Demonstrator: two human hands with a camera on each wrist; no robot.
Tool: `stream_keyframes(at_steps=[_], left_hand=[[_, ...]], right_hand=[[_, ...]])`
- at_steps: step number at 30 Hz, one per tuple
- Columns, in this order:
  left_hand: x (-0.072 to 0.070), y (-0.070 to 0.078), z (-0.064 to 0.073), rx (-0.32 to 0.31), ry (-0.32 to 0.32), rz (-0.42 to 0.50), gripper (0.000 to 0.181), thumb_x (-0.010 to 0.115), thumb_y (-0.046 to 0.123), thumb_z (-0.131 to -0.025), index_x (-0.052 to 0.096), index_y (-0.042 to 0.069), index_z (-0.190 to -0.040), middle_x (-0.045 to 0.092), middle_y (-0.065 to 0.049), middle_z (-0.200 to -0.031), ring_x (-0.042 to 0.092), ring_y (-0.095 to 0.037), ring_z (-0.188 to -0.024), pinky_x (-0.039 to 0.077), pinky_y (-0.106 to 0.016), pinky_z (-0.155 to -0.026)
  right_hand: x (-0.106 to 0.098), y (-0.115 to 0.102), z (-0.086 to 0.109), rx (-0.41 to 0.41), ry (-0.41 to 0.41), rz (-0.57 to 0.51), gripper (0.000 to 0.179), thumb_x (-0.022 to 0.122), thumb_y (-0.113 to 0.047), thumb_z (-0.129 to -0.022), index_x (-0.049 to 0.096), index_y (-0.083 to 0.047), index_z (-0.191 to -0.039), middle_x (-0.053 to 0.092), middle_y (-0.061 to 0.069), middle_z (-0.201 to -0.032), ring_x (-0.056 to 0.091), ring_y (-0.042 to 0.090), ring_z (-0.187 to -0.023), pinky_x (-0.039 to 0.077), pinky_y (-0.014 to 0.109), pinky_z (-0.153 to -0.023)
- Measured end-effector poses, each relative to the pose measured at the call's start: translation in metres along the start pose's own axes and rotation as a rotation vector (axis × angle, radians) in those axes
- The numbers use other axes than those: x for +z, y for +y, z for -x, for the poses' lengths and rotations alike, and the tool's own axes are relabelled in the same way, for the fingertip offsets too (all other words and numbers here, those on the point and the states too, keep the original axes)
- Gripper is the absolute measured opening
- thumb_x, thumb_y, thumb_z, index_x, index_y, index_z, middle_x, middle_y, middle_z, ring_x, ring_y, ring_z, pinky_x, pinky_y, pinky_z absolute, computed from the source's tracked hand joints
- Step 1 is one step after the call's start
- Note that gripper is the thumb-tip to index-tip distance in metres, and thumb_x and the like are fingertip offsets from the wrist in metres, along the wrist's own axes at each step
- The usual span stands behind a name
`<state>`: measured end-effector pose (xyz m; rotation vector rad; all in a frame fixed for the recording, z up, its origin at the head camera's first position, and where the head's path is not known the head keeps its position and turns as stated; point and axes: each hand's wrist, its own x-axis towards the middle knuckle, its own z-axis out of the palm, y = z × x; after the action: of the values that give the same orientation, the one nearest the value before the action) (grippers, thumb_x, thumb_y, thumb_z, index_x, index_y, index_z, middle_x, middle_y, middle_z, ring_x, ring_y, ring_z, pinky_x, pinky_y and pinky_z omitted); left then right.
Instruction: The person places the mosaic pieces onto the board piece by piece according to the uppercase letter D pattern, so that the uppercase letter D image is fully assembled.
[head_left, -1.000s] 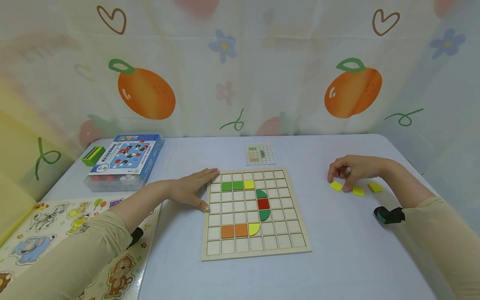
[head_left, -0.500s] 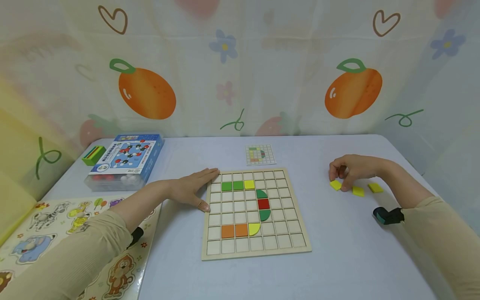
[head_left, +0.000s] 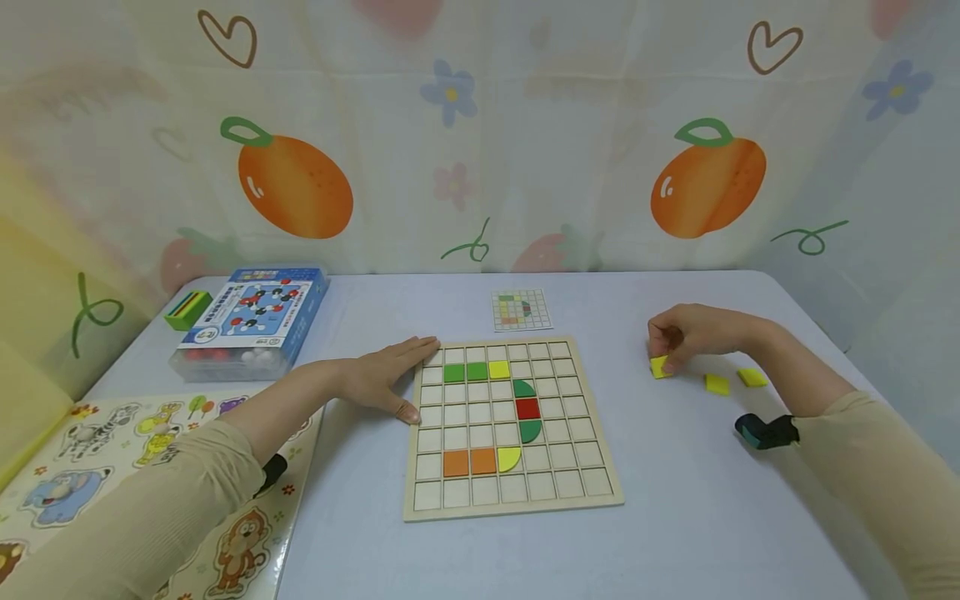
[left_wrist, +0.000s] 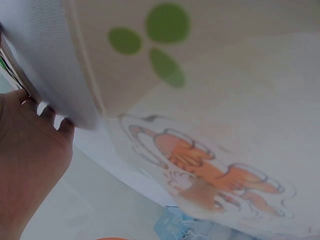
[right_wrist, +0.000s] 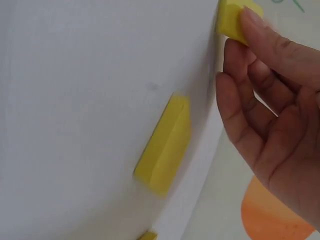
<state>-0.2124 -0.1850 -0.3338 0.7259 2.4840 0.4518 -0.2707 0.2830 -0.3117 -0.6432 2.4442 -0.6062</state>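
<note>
My right hand (head_left: 693,333) pinches a yellow square tile (head_left: 660,367) between thumb and fingers, at the right of the table; the right wrist view shows the same tile (right_wrist: 232,22) under the thumb. Two more yellow tiles, one nearer (head_left: 717,384) and one farther right (head_left: 752,377), lie beside that hand. My left hand (head_left: 378,379) rests with spread fingers at the left edge of a wooden grid board (head_left: 600,492). Set in the board are green squares (head_left: 465,372), a yellow square (head_left: 498,369), a red square (head_left: 528,408), dark green quarter pieces (head_left: 530,430), orange squares (head_left: 470,462) and a yellow quarter piece (head_left: 508,458).
A small pattern card (head_left: 521,310) lies behind the board. At the back left stand a blue-lidded box (head_left: 251,321) and a small stack of coloured pieces (head_left: 187,311). An animal puzzle board (head_left: 120,442) lies under the left forearm.
My right hand has shifted slightly left, carrying the yellow tile away from the other two. The left hand stays in place at the board's edge.
</note>
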Motion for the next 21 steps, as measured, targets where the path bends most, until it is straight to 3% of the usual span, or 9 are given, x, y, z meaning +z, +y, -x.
stream_keyframes(at_steps=[10,21], left_hand=[[-0.001,0.002,0.002,-0.008,0.002,-0.002,0.114,0.077,0.047,-0.081,0.005,0.006,-0.159,0.002,-0.016,-0.169,-0.003,-0.042,-0.156,0.008,-0.06,-0.126],[-0.001,0.001,0.001,0.002,-0.002,-0.001,0.114,0.077,0.046,-0.081,0.005,0.006,-0.159,0.002,-0.016,-0.169,-0.003,-0.042,-0.156,0.008,-0.06,-0.126]], right_hand=[[0.017,-0.049,-0.022,-0.219,0.023,-0.049,0.016,0.077,-0.013,-0.083,0.07,-0.015,-0.096,0.058,0.001,-0.082,0.052,0.014,-0.081,0.046,0.022,-0.069],[0.04,-0.114,-0.05,-0.322,0.004,-0.047,0.015,0.079,-0.014,-0.083,0.071,-0.019,-0.095,0.061,-0.001,-0.084,0.056,0.018,-0.081,0.049,0.026,-0.071]])
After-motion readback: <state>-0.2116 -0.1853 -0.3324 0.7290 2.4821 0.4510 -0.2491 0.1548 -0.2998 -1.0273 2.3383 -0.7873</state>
